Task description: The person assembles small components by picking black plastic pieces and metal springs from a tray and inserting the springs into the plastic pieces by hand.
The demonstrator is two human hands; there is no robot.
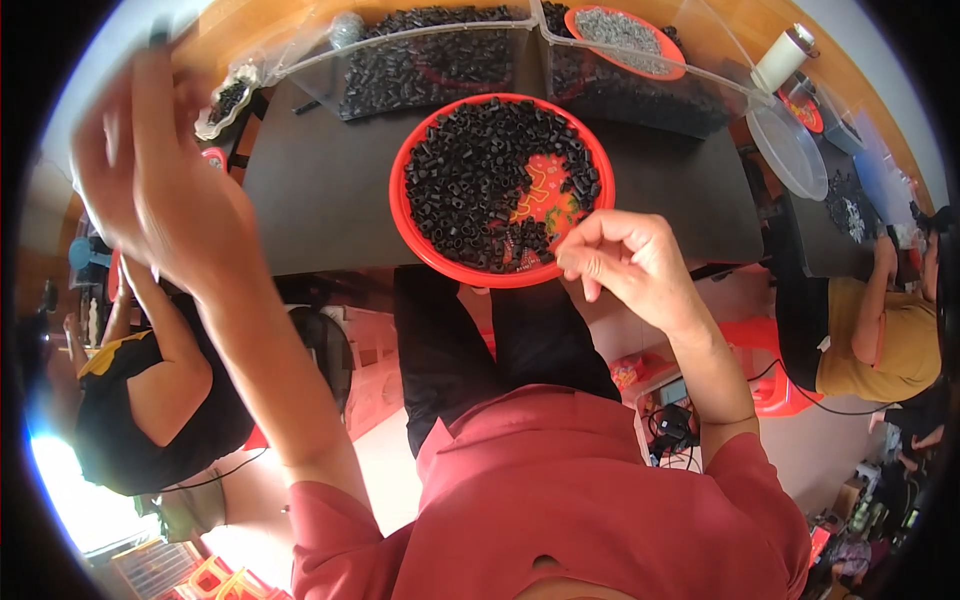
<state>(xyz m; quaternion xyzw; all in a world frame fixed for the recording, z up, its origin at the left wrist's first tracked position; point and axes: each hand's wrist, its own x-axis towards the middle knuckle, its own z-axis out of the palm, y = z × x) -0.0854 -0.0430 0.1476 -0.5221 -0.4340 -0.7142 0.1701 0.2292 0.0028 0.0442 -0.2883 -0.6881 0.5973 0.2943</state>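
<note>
The right hand (pixel 650 270) is at the near right rim of a round red tray (pixel 480 278), with the tips of its thumb and forefinger together; whether a small piece is pinched between them cannot be told. The small black pieces (pixel 460 160) lie in that tray, ahead of these fingers and to their left, heaped thickly except for a bare patch of printed tray bottom just beyond the fingertips. The left hand (pixel 165 190) is raised well to the left of the tray, its fingers (pixel 152 100) pointing up and blurred; a dark spot shows at the tip of one, but I cannot tell whether they grip anything. The dark table (pixel 310 190) shows between the left fingers and the tray. Farther ahead of the right fingers stand two clear bins: the left bin (pixel 460 36) holds more black pieces, and the right bin (pixel 690 83) carries a red dish (pixel 681 66) of grey pieces. To the right of those fingers, well apart, are a clear lid (pixel 790 150) and a white bottle (pixel 783 60).
</note>
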